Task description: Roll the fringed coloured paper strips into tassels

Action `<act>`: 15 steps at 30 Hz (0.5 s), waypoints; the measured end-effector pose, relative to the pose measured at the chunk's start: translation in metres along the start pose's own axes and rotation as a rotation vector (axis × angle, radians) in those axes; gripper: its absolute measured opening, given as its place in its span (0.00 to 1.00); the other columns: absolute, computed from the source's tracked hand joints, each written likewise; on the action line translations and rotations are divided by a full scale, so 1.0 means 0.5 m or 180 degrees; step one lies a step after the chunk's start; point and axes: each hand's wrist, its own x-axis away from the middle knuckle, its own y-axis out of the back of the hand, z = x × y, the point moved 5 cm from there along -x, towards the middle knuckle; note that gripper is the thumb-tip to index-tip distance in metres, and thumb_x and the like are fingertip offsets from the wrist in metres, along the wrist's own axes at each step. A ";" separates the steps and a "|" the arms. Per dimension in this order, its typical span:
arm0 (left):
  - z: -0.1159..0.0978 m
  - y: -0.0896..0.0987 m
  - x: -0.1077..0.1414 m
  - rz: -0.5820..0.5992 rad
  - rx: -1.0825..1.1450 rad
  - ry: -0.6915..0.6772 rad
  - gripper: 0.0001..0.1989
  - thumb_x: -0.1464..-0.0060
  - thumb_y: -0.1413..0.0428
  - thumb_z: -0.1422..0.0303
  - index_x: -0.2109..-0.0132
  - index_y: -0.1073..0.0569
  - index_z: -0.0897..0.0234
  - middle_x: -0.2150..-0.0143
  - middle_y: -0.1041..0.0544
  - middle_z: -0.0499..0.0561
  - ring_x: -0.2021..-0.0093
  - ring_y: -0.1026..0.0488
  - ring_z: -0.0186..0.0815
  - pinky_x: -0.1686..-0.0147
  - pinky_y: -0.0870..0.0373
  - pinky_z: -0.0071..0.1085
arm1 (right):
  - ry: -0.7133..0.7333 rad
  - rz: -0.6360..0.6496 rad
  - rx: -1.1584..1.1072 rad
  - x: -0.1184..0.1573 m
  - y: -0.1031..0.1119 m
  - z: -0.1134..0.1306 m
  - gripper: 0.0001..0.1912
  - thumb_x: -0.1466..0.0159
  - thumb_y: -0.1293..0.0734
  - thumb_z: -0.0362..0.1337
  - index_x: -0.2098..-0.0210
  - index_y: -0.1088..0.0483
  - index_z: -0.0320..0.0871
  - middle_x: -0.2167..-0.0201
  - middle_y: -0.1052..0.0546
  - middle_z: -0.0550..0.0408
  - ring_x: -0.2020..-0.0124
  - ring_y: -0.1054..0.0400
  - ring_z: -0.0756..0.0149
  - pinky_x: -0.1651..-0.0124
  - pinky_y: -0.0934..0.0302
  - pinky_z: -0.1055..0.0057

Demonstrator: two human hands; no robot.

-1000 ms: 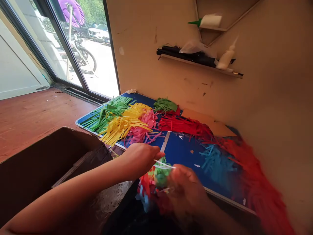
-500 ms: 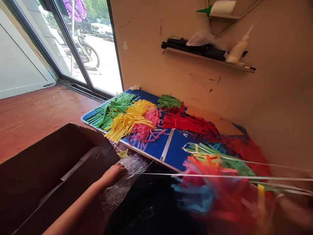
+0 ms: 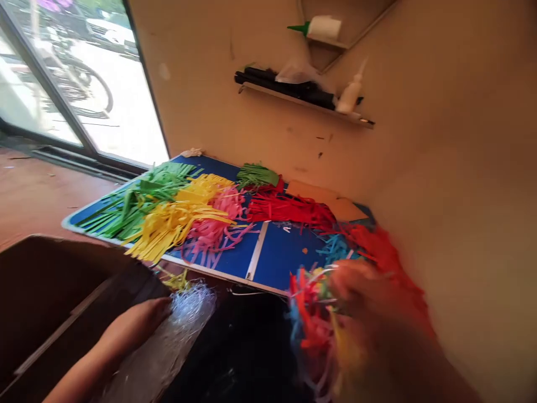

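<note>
Head view: clamping paper bundle (image 3: pixel 309 324) by its top in right fingers (image 3: pixel 347 276) at four o'clock, likely to hang untangled; cannot tell grip of left fingers (image 3: pixel 161 307) at eight, near white strands (image 3: pixel 193 302).

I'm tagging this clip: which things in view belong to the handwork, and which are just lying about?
Belonging, it seems: multicoloured fringe bundle, in the right hand; white strands, at the left hand, grip unclear; yellow fringe and red fringe, on the blue table, matching bundle colours.

Probably just lying about: nozzle bottle and plastic bag, on the wall shelf; bicycle, outdoors.
</note>
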 end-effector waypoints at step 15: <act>-0.581 0.141 -0.084 0.0583 0.0634 -0.2209 0.19 0.42 0.50 0.55 0.58 0.19 0.57 0.68 0.17 0.48 0.68 0.22 0.34 0.66 0.30 0.27 | 0.0349 0.0325 0.0220 -0.014 -0.013 0.061 0.26 0.41 0.32 0.58 0.73 0.28 0.39 0.87 0.49 0.70 0.85 0.62 0.78 0.81 0.67 0.73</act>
